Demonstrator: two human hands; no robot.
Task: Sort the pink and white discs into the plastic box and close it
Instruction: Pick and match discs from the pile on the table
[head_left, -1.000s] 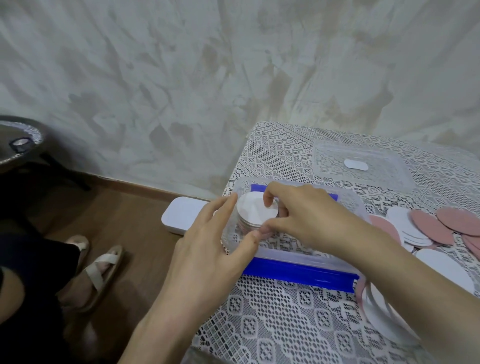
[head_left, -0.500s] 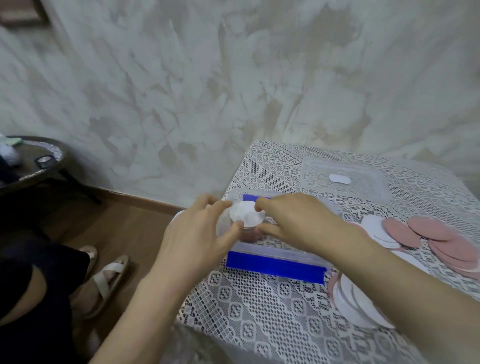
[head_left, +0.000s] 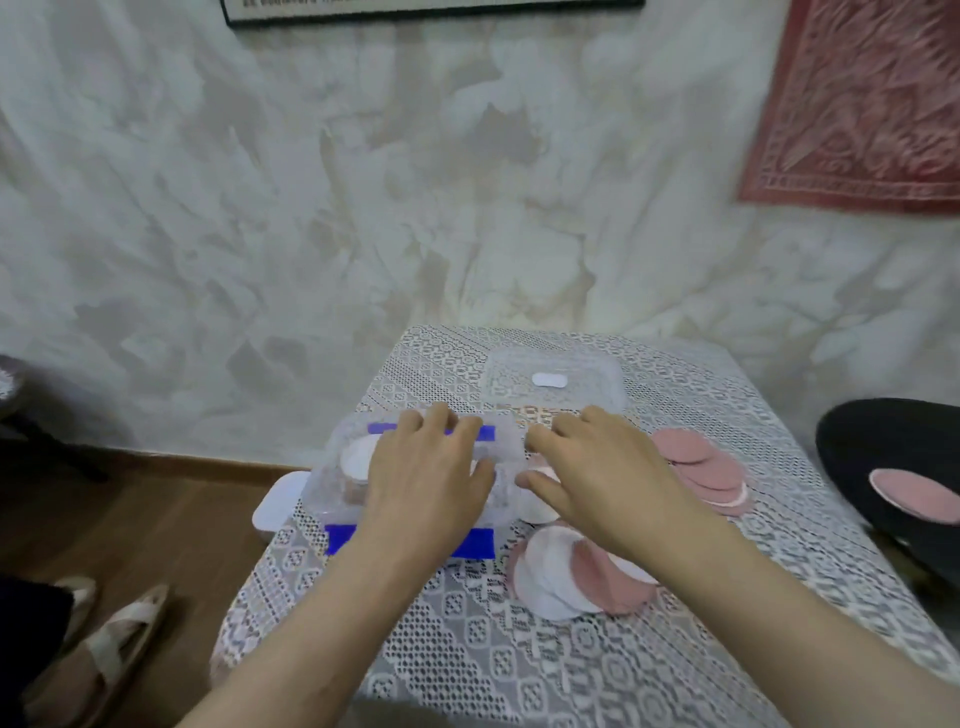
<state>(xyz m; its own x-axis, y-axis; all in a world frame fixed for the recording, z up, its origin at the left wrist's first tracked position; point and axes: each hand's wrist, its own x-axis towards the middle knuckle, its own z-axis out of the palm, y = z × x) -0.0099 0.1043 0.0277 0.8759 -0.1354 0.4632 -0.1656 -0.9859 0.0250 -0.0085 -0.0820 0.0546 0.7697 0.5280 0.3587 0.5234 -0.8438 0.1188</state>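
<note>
While the left hand (head_left: 423, 480) lies palm-down over the clear plastic box (head_left: 332, 483), its fingers spread flat across the top and its grip released, the right hand (head_left: 597, 475) hovers just beside the box's right end with fingers loosely extended; whether those fingertips pinch anything cannot be told. The box sits near the left edge of the counter (head_left: 467, 670), which carries a white lace cloth, and blue latch strips show along the box's near and far sides. Inside the box, at its left end, a stack topped by a white disc (head_left: 356, 460) is visible through the wall. The box's clear lid (head_left: 553, 376) lies apart from it, flat on the counter toward the far edge, with a white label at its centre. A fan of pink discs (head_left: 701, 467) lies toward the right edge, touching one another in an overlapping row. A mixed pile of pink and white discs (head_left: 576, 571) rests just in front of the right hand, near the box's near right corner. Another pink disc (head_left: 914, 493) rests on a black round object (head_left: 883, 436) beyond the counter's right edge. A white flat item (head_left: 278, 501) projects past the left edge, beside the box.
</note>
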